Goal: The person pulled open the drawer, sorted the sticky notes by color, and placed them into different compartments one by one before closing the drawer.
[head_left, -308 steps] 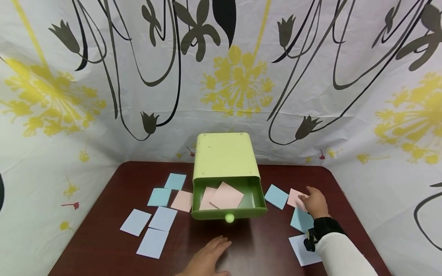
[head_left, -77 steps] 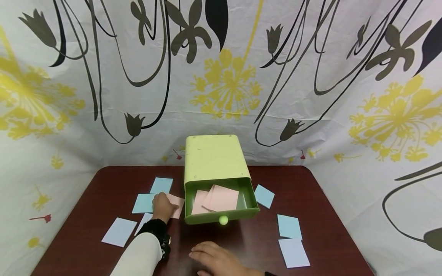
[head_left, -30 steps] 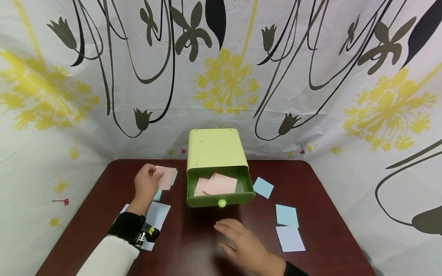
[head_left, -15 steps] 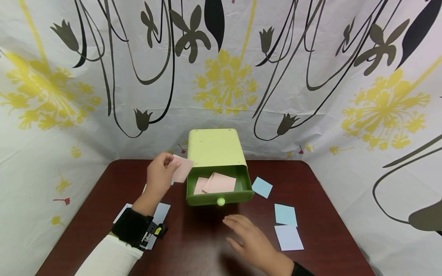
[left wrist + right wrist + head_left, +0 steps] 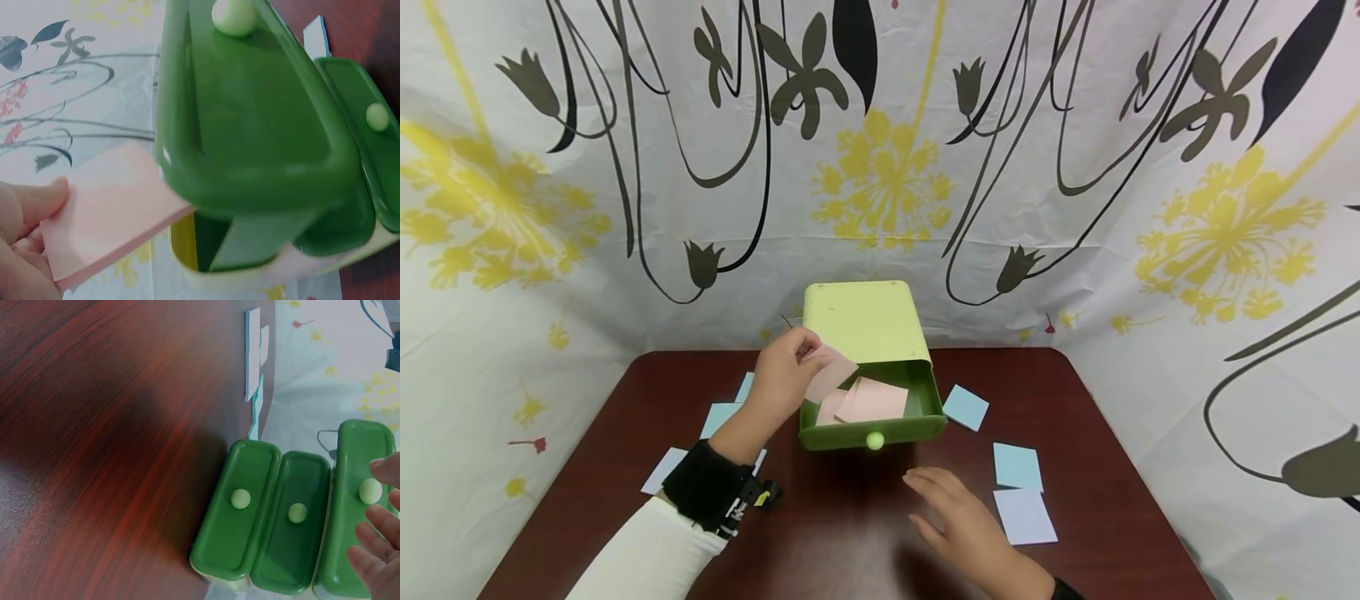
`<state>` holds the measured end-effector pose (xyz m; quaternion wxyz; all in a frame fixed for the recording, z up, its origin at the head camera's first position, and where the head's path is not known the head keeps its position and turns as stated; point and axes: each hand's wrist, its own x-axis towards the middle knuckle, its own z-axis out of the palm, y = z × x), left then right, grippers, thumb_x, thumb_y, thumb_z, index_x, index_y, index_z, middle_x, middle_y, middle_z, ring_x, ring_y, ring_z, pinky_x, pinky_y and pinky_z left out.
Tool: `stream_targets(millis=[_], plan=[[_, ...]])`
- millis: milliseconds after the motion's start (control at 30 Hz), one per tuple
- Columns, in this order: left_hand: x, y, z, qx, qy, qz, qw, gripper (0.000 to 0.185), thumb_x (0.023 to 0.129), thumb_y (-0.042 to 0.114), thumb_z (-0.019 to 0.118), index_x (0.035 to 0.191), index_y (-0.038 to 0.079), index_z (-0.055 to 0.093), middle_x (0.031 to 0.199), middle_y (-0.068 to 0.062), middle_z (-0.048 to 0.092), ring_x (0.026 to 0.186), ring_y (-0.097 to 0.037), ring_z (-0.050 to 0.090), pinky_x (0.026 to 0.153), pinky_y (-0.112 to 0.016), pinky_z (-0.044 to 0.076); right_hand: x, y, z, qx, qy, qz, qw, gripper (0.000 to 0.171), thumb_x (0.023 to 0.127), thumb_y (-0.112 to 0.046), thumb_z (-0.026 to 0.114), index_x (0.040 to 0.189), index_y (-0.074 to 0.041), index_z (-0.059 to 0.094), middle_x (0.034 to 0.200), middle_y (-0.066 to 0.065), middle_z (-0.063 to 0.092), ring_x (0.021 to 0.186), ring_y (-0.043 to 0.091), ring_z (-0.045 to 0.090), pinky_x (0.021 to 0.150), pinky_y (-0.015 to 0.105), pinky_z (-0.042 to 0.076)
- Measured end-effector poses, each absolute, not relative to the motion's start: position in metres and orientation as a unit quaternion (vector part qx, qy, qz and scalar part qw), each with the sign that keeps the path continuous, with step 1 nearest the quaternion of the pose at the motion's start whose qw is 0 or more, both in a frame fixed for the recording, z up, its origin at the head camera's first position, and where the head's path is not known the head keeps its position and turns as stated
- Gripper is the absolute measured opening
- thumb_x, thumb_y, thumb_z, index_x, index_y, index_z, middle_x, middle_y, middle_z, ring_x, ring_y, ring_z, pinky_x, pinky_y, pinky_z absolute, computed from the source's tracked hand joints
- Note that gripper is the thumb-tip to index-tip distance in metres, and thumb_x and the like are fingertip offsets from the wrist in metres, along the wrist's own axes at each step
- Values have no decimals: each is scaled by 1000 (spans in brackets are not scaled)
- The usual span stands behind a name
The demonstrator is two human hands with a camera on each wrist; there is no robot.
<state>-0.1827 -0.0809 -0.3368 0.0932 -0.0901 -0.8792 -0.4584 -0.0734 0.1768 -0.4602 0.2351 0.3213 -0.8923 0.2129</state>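
Observation:
My left hand [image 5: 782,375] pinches a pink sticky note pad [image 5: 831,373] between thumb and fingers, over the left side of the open top drawer [image 5: 906,430]. In the left wrist view the same pad [image 5: 106,209] shows a thick edge, close beside the green drawer front [image 5: 262,100]. More pink pads [image 5: 878,401] lie overlapping inside that drawer. Low over the table, in front of the drawer, my right hand [image 5: 958,525] holds nothing, its fingers loosely bent.
The yellow-green drawer box [image 5: 865,321] stands at the table's back; two lower drawers [image 5: 290,522] are pushed in. Blue pads [image 5: 966,407] and a pale lilac pad [image 5: 1026,517] lie to the right. Other pads [image 5: 721,414] lie left, partly behind my left arm.
The pink pad on the right went earlier. My left hand has picked up the left pink pad and carried it right to the drawer. My right hand has shifted slightly right.

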Motion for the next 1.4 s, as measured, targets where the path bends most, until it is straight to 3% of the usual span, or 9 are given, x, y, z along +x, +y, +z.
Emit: stream_targets(millis=[333,633,867,1100,1400], plan=[[-194,-43,-354,-178,-894,-411,30,10,91,11,68,88,10,58,79,-2,52,73,-18,46,63,-29,39,-76,184,-467,314,-886,208,270,57,67,-11,87,119,-9,65,119,1,62,110,17,58,86,27,52],[-206,-23,-366,-215,-883,-415,-44,12,88,5,70,88,8,58,89,-2,59,80,-17,52,72,-30,48,-78,185,-472,312,-887,210,269,57,67,-12,87,120,-9,65,118,2,63,109,17,59,85,27,52],[-214,-18,-373,-223,-898,-378,-42,14,87,7,71,92,8,59,93,-3,61,85,-17,54,75,-31,49,-78,184,-470,301,-897,214,243,55,70,-12,85,120,-10,64,120,2,61,111,18,59,83,36,55],[-214,-13,-379,-231,-918,-320,-41,20,91,9,67,110,5,63,109,-9,66,93,-21,61,78,-34,52,-80,184,-471,290,-905,212,228,55,71,-13,85,121,-11,64,120,0,61,111,17,58,83,36,55],[-211,-15,-378,-252,-927,-277,-32,32,93,8,63,124,2,60,123,-11,62,113,-27,60,93,-38,50,-81,182,-470,274,-913,218,209,52,73,-15,84,121,-13,64,120,-1,61,112,16,58,84,35,55]])
